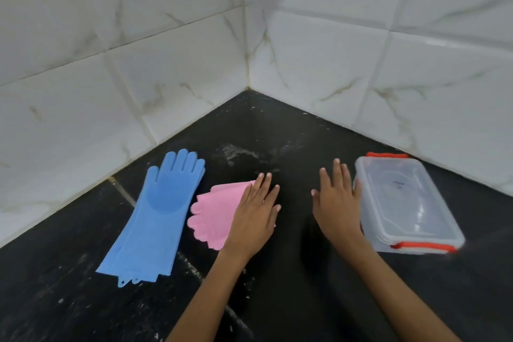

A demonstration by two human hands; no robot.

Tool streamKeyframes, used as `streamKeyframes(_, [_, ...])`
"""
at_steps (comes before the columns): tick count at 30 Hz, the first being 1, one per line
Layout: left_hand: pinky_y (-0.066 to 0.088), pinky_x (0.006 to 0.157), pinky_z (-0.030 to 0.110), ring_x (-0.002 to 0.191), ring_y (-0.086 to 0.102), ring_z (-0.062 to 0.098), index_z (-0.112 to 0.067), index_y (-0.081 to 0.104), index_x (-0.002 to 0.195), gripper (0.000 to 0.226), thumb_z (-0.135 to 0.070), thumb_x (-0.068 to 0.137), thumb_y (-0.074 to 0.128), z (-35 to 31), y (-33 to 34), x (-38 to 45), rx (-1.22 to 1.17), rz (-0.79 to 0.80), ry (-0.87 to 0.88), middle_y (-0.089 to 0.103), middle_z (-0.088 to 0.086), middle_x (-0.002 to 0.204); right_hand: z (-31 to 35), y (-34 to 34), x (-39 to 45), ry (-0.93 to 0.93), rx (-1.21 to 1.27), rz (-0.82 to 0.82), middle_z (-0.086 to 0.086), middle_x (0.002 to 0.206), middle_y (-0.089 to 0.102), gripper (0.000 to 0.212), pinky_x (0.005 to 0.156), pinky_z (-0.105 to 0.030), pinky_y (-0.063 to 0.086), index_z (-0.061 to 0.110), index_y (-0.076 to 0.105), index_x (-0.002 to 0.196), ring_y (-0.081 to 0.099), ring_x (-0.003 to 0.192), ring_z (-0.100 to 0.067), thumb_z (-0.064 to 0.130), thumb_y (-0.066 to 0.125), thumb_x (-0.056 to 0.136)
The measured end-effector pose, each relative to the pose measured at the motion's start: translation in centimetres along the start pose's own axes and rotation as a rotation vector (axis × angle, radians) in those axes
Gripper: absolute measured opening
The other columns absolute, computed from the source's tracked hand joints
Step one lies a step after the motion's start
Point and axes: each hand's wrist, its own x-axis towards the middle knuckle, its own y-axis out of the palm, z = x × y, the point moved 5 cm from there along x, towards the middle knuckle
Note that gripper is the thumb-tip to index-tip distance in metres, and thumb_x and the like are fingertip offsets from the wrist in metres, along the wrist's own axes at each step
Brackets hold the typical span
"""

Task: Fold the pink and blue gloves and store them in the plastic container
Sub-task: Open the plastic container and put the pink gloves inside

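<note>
The left hand (pixel 256 209) lay flat, fingers straight, on the folded pink gloves (pixel 212 216); the right hand (pixel 337 203) spread beside the lidded clear container (pixel 402 203); ribbed blue gloves (pixel 158 208) stretched long on the speckled black table (pixel 277 272).

The left hand (pixel 256 209) covers the right part of the folded pink gloves (pixel 212 214), so can't see how that end lies. Both forearms get cut off at the bottom edge. The small mark on the plastic container (pixel 402 203) lid is too tiny to read.
</note>
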Motion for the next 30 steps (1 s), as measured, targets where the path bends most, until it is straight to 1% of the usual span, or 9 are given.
streamKeyframes(4, [-0.006, 0.117, 0.032, 0.148, 0.002, 0.018, -0.017, 0.030, 0.146, 0.048, -0.032, 0.100, 0.032, -4.9, 0.3, 2.4, 0.023, 0.016, 0.164, 0.013, 0.004, 0.159, -5.7, -1.4, -1.3, 0.312, -0.092, 0.118, -0.023, 0.157, 0.003, 0.078, 0.116, -0.055, 0.007, 0.009, 0.009, 0.148, 0.003, 0.145, -0.041, 0.041, 0.052, 0.091])
streamKeyframes(7, [-0.010, 0.116, 0.033, 0.148, -0.002, 0.018, -0.019, 0.027, 0.147, 0.050, -0.034, 0.100, 0.033, -7.2, 1.1, 3.3, 0.039, 0.055, 0.198, 0.009, 0.005, 0.160, -7.8, -1.1, -2.4, 0.353, -0.103, 0.209, -0.024, 0.156, 0.007, 0.083, 0.116, -0.053, 0.019, 0.005, 0.008, 0.147, 0.012, 0.144, -0.041, 0.031, 0.060, 0.089])
streamKeyframes(10, [-0.010, 0.116, 0.034, 0.148, -0.005, 0.017, -0.021, 0.026, 0.147, 0.050, -0.036, 0.100, 0.033, -8.1, 1.3, 3.9, 0.049, 0.074, 0.221, 0.007, 0.004, 0.160, -8.3, -1.5, -2.6, 0.266, -0.136, 0.190, -0.020, 0.156, 0.016, 0.077, 0.112, -0.046, 0.032, 0.002, 0.011, 0.147, 0.023, 0.142, -0.038, 0.015, 0.061, 0.089])
streamKeyframes(16, [-0.006, 0.117, 0.032, 0.147, -0.004, 0.014, -0.021, 0.028, 0.146, 0.049, -0.035, 0.100, 0.034, -7.8, 0.4, 4.3, -0.057, 0.046, 0.153, 0.011, 0.001, 0.160, -7.6, -1.7, -4.0, -0.017, -0.129, 0.179, -0.017, 0.155, 0.021, 0.078, 0.107, -0.047, 0.039, 0.005, 0.003, 0.148, 0.028, 0.140, -0.039, 0.009, 0.056, 0.091])
streamKeyframes(18, [-0.006, 0.116, 0.031, 0.146, -0.006, 0.010, -0.022, 0.026, 0.147, 0.049, -0.033, 0.100, 0.033, -7.3, 0.0, 4.3, -0.106, 0.022, 0.111, 0.011, 0.000, 0.159, -6.6, -1.4, -5.0, -0.173, -0.082, 0.197, -0.013, 0.156, 0.022, 0.071, 0.109, -0.045, 0.035, 0.010, 0.008, 0.148, 0.026, 0.142, -0.035, 0.009, 0.052, 0.092])
streamKeyframes(20, [-0.007, 0.116, 0.031, 0.143, -0.010, 0.008, -0.024, 0.020, 0.149, 0.049, -0.030, 0.101, 0.030, -6.9, -0.3, 4.4, -0.134, 0.000, 0.064, 0.008, -0.002, 0.160, -6.3, -1.4, -6.0, -0.319, 0.023, 0.231, -0.007, 0.155, 0.028, 0.063, 0.116, -0.040, 0.025, 0.019, 0.018, 0.146, 0.026, 0.143, -0.026, 0.013, 0.049, 0.092])
streamKeyframes(23, [-0.008, 0.115, 0.031, 0.145, -0.011, 0.012, -0.024, 0.011, 0.150, 0.051, -0.024, 0.101, 0.028, -7.4, 0.0, 4.1, -0.088, -0.001, 0.063, 0.002, -0.002, 0.160, -7.2, -1.9, -7.1, -0.484, 0.252, 0.257, 0.004, 0.148, 0.041, 0.059, 0.120, -0.031, 0.017, 0.023, 0.034, 0.140, 0.036, 0.138, -0.011, 0.007, 0.053, 0.086])
streamKeyframes(27, [-0.010, 0.115, 0.035, 0.147, -0.010, 0.017, -0.021, 0.012, 0.150, 0.055, -0.017, 0.098, 0.031, -9.9, 1.5, 3.8, -0.035, 0.088, 0.165, -0.002, 0.001, 0.160, -9.5, -2.9, -6.9, -0.432, 0.522, 0.250, 0.028, 0.132, 0.049, 0.060, 0.117, -0.017, 0.016, 0.029, 0.055, 0.126, 0.038, 0.129, 0.012, -0.008, 0.057, 0.078])
streamKeyframes(30, [-0.010, 0.115, 0.034, 0.147, -0.007, 0.017, -0.020, 0.013, 0.150, 0.054, -0.021, 0.099, 0.029, -11.1, 2.8, 5.0, -0.070, 0.193, 0.174, -0.002, 0.002, 0.160, -10.5, -3.0, -6.1, -0.387, 0.573, 0.233, 0.035, 0.121, 0.053, 0.059, 0.114, -0.011, 0.015, 0.030, 0.064, 0.114, 0.043, 0.124, 0.015, -0.013, 0.059, 0.075])
